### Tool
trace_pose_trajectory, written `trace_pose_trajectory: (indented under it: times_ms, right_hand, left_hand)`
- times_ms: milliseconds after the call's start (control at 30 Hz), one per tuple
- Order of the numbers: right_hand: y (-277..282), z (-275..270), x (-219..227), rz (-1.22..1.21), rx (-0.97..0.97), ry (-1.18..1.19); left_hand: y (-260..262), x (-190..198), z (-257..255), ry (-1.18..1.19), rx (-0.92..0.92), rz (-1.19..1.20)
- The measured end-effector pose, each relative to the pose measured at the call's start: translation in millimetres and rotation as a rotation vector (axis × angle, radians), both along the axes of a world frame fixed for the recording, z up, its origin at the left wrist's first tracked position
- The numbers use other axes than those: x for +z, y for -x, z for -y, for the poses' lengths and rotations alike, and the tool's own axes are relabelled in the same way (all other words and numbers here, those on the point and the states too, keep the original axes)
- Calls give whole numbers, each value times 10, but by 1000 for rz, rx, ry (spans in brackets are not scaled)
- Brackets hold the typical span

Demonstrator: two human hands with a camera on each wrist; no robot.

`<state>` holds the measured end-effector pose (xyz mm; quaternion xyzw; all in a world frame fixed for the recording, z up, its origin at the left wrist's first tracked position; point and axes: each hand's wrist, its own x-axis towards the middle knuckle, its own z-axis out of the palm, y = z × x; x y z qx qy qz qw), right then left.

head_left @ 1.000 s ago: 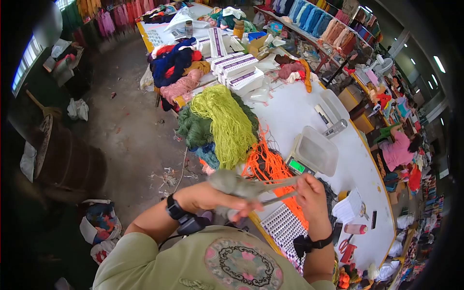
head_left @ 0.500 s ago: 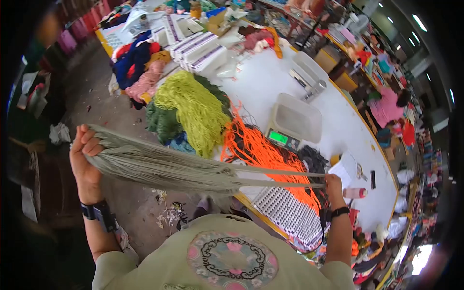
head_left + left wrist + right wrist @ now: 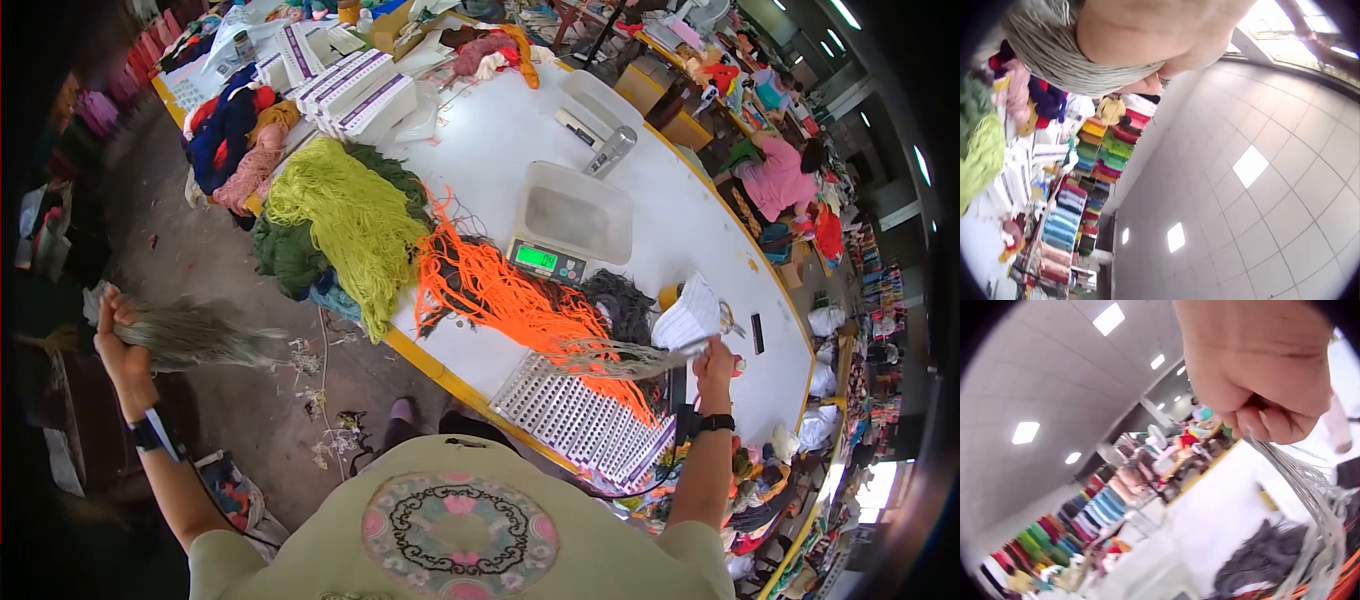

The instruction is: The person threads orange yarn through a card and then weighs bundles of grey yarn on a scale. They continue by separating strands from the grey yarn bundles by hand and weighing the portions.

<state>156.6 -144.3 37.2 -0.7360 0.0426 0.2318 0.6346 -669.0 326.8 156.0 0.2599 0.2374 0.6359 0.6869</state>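
Observation:
My left hand (image 3: pixel 122 350), out at the left over the floor, grips a thick hank of grey-green yarn (image 3: pixel 195 332) whose loose ends swing toward the middle. In the left wrist view the yarn (image 3: pixel 1054 53) wraps around the hand (image 3: pixel 1141 31). Over the table at the right, my right hand (image 3: pixel 714 368) holds a thinner bunch of the same yarn (image 3: pixel 625 360), its ends trailing left above orange yarn (image 3: pixel 480 290). The right wrist view shows curled fingers (image 3: pixel 1272 422) pinching these strands (image 3: pixel 1310 494). The two bunches are apart.
On the white table (image 3: pixel 470 140) are a lime yarn heap (image 3: pixel 350 220), white-purple boxes (image 3: pixel 350 95), a lit scale (image 3: pixel 545 262) bearing a clear tray (image 3: pixel 578 205), dark yarn (image 3: pixel 625 305) and rows of perforated strips (image 3: pixel 570 405). Another person (image 3: pixel 775 180) works at the far right.
The hands moved apart, stretching the grey-green yarn between them half a second ago. Now the yarn is in two separate bunches, one in each hand. The head view has shifted rightward.

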Motion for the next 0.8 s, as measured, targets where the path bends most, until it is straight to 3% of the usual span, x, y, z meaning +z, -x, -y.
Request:
trace_pose_trajectory:
  times_ms: [33,67,133,167,200,233,333,433,533,600,700,733,800]
  right_hand:
    - [52,-233,124,61,-16,-180]
    - [241,-464,454,111,99,-258]
    - [348,-789,912,207,240,-539]
    - [454,-944,1205,247,309,-634]
    - [483,-1069,1433,264,348,-723]
    - [523,-1208,1660,348,505,-814]
    - [578,-1618,2221,545,629,-899]
    - [500,-1936,2617,669,698,-974]
    - [304,-2205,2713,715,687,-1035]
    - [147,-2415,2498,684,691,-996]
    - [189,-2724,1739,456,572,-812]
    - [94,-2804,1289,634,634,-489]
    - [60,-2890,414,635,724,-108]
  left_hand:
    - [-231,-52,85,-35,-117,83]
    - [-534,6,242,-48,-135,119]
    - [-1236,259,621,-59,-157,158]
    - [-1591,418,825,-129,-257,232]
    - [-1766,476,931,-199,-353,308]
    - [-1798,391,947,-196,-351,315]
    - [-1946,37,1060,-289,-265,-139]
    - [-2229,-20,1270,-334,-302,-252]
    - [-2382,-18,1505,-264,-310,-351]
    - [-2430,-41,1630,-226,-315,-382]
    - [-2549,-147,1805,-182,-257,-468]
    - [-2560,-207,1858,-102,-280,-479]
    - [-2682,-263,1909,-30,-315,-499]
